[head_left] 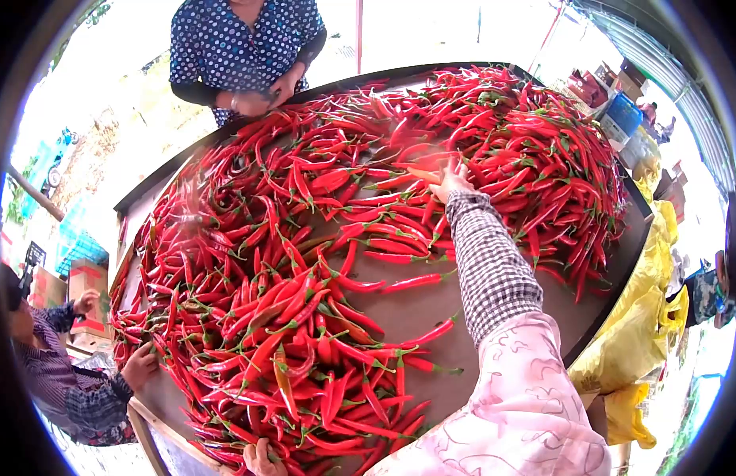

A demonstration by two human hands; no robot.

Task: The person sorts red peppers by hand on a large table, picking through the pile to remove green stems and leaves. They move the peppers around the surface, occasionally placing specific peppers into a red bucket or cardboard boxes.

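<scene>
Right hand (450,179) reaches out to the far middle of the tabletop (431,305), fingers spread and resting on the red chili peppers (289,309) heaped across it. Left hand (261,458) sits at the near edge, touching peppers; can't tell its grip. Two other people stand at the far and left edges
</scene>
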